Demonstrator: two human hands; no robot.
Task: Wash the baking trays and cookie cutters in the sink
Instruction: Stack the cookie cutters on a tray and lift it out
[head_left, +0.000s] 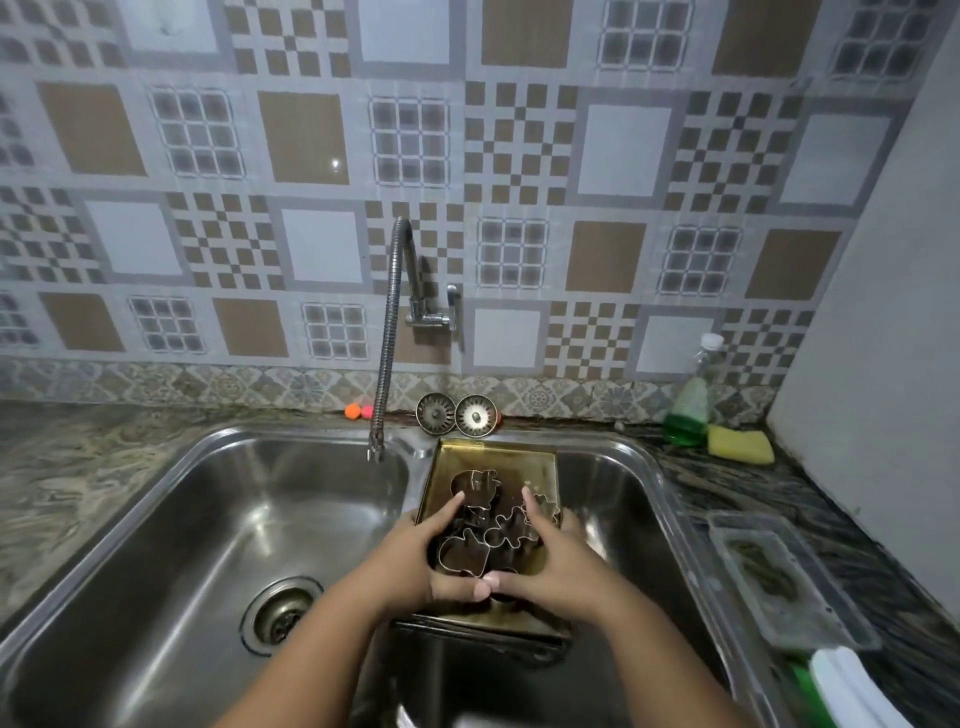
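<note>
Hands meet over a heap of metal cookie cutters (483, 525) that lies on a gold baking tray (493, 457), down and to the right of the tap (387, 338), over the right basin of the double sink (156, 519). The left hand (415, 561) curls round the heap's left side and the right hand (561, 561) round its right side, so both grip the cutters, with thumb tips touching at the near edge and forefingers reaching up the sides. The other fingers pass beyond the tray's side edges; I cannot tell whether they go under it. A darker tray edge (483, 642) shows just below the gold one. Below and left of the tap's spout, the left basin's drain (280, 613) is open. Just right of the tap, against the wall, stand two round strainer plugs (454, 414). Far right of the tap are a bottle of green soap (688, 405) and, just beside it, a yellow sponge (740, 444).
</note>
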